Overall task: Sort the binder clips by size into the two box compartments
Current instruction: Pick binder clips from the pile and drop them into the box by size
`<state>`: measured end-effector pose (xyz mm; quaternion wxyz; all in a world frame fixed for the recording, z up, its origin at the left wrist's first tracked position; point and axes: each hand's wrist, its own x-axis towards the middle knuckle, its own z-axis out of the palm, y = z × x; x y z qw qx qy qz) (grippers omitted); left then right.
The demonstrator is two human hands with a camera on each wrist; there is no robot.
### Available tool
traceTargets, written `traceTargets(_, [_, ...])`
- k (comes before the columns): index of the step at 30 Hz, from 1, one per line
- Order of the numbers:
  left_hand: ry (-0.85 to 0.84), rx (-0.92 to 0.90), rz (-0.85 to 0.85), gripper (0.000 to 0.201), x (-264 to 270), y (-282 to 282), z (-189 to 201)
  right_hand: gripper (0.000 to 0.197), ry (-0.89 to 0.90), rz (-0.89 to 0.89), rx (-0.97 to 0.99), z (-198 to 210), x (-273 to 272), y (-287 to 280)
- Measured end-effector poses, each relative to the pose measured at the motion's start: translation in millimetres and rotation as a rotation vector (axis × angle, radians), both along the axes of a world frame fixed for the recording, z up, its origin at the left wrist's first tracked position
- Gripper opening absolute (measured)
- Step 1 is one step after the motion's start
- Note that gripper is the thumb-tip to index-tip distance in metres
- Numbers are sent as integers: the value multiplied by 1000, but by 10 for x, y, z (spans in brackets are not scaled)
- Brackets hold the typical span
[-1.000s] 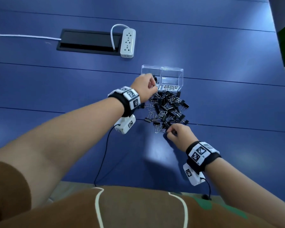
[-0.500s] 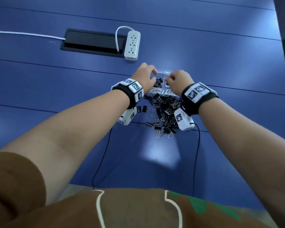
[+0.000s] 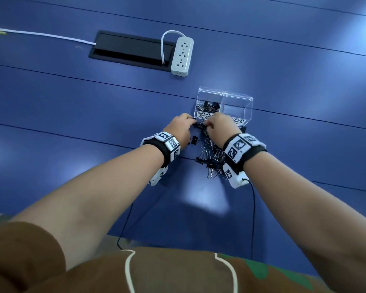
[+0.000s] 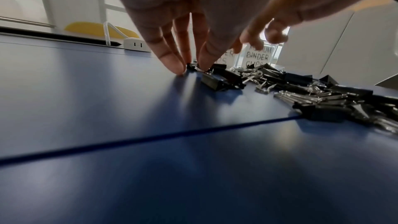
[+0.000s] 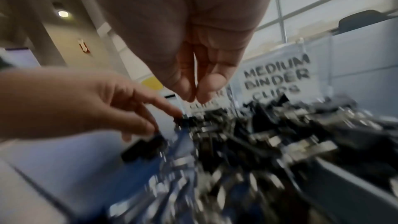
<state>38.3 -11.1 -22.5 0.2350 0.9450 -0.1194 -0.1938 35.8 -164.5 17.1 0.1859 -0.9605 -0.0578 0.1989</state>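
Observation:
A heap of black binder clips [image 3: 209, 153] lies on the blue table in front of a clear two-compartment box [image 3: 226, 94]. Its left compartment, labelled small, holds several small clips [image 3: 209, 105]; the right one, labelled medium [image 5: 277, 74], looks empty. My left hand [image 4: 190, 69] is down at the heap's far left edge, thumb and fingertips pinching a small black clip [image 4: 191, 66] on the table. My right hand [image 5: 194, 96] hovers just beside it over the heap [image 5: 258, 134], fingers hanging down close together with nothing visible between them. The right wrist view is blurred.
A white power strip [image 3: 182, 57] and a black cable hatch [image 3: 131, 50] sit at the back left, well beyond the box. Thin black wrist cables [image 3: 253, 218] trail to the table's near edge. Bare blue table [image 3: 72, 102] stretches to the left.
My right hand went from the heap's near side up to the box, then came back down to the heap's far edge. My left hand dropped from the box front onto a clip.

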Motion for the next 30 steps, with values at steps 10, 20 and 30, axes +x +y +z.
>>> traceTargets(10, [2,-37,63,21,-108,175,-14,19,-49,-91,104,-205,-255,-107])
traceTargets(20, [59,2,102,19,-140,49,-7,24,-38,22,65,-308,-102,158])
traceTargets(30, [58,-156,208,21,-242,151,89,13,-63,-21,104,-260,-205,38])
